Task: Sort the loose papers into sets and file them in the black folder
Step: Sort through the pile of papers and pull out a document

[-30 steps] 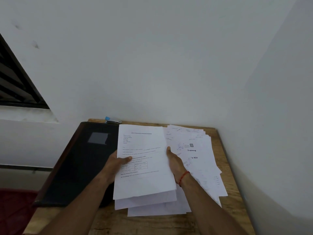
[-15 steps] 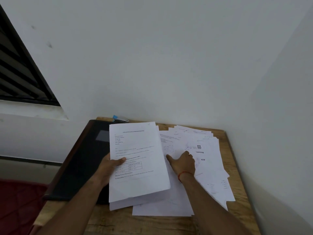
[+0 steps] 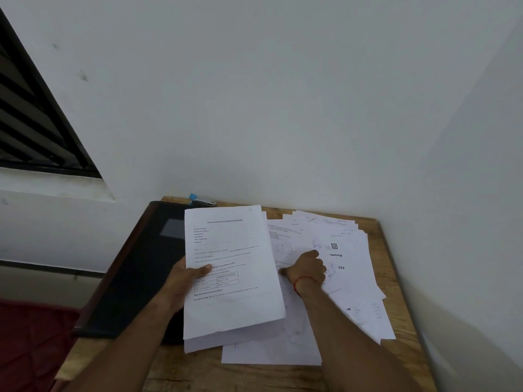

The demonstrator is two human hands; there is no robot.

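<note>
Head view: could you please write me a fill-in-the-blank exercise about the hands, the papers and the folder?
1. The left hand holds a set of papers partly over the ____ folder.
2. The right hand rests on the loose papers spread on the ____ table.
3. A stapler with a ____ end lies behind the folder, by the wall.
Missing words: black; wooden; blue.
</note>
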